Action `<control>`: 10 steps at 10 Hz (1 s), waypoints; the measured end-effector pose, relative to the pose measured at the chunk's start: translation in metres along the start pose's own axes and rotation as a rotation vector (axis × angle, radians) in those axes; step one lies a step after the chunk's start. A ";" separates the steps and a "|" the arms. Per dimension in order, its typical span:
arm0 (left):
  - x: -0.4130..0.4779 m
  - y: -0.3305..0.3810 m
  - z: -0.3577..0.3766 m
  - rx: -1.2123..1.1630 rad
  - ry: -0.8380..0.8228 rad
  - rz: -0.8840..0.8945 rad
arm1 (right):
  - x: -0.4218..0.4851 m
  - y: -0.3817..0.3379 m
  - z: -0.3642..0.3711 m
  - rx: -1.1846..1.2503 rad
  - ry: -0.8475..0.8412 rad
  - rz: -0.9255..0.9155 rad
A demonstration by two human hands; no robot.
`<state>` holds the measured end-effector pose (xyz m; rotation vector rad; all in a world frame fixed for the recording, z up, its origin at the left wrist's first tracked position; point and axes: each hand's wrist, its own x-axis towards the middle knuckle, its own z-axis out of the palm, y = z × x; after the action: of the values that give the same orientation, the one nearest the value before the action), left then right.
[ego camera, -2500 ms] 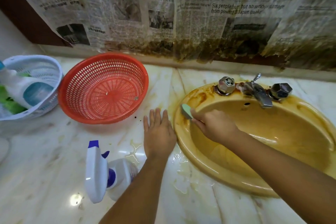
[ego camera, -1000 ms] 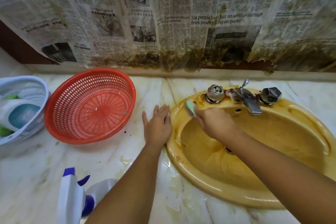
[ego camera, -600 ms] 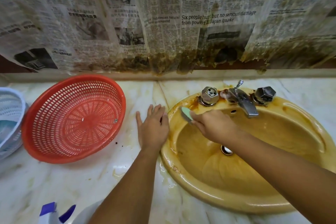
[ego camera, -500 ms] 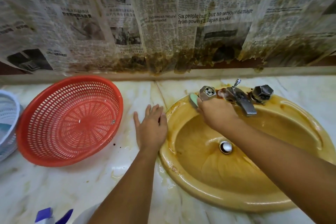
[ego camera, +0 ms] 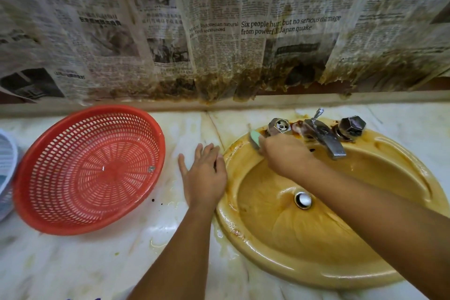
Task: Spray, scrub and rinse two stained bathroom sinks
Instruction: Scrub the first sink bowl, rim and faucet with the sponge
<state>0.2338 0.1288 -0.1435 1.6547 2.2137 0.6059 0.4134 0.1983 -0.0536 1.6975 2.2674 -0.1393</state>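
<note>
Fingers (ego camera: 264,145) of the right hand (ego camera: 286,157) are being kept curled round a green sponge (ego camera: 254,138), which is being pinched and pressed onto the back-left rim of the yellow sink (ego camera: 365,273), just beside the base of the left tap handle (ego camera: 279,126); over the last couple of seconds the sponge is being carried steadily backward along that rim, from the left-hand curve, well short of the taps, up against the tap base; the darkest brown crust is being seen there, between that handle and the spout (ego camera: 326,140), so the worst patch is judged to be the one now being attacked; the left hand (ego camera: 205,178) is being held flat as before, its fingers (ego camera: 207,151) straight and slightly spread, nothing being gripped, on the marble counter (ego camera: 73,263) and touching the sink's outer edge, apparently for bracing; the red basket (ego camera: 90,168) is being left alone, well apart from both hands; the scrubbing stage is judged to be under way on this sink; brown streaks are still being shown in the wet bowl around the drain (ego camera: 303,200), and no water is being run from the spout, so rinsing is not yet being started; a second sink is not being shown.
</note>
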 end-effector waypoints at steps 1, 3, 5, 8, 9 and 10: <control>0.000 0.000 -0.002 -0.007 0.005 -0.004 | 0.002 -0.001 0.000 0.023 0.054 0.056; 0.000 0.001 -0.002 -0.003 0.007 -0.007 | -0.011 -0.015 0.000 0.043 -0.006 0.002; 0.000 -0.001 -0.001 -0.006 0.016 -0.006 | -0.024 -0.018 0.000 -0.051 -0.037 0.055; 0.000 0.000 -0.001 -0.036 0.022 -0.029 | -0.022 -0.030 0.013 0.316 -0.034 -0.057; 0.001 0.001 0.000 -0.095 0.050 -0.050 | -0.001 -0.013 0.014 0.228 0.041 0.007; 0.001 0.000 0.001 -0.114 0.071 -0.057 | -0.001 -0.016 0.013 0.192 0.036 -0.051</control>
<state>0.2339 0.1301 -0.1447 1.5311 2.2225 0.7723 0.4009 0.1889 -0.0677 1.7472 2.3916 -0.3506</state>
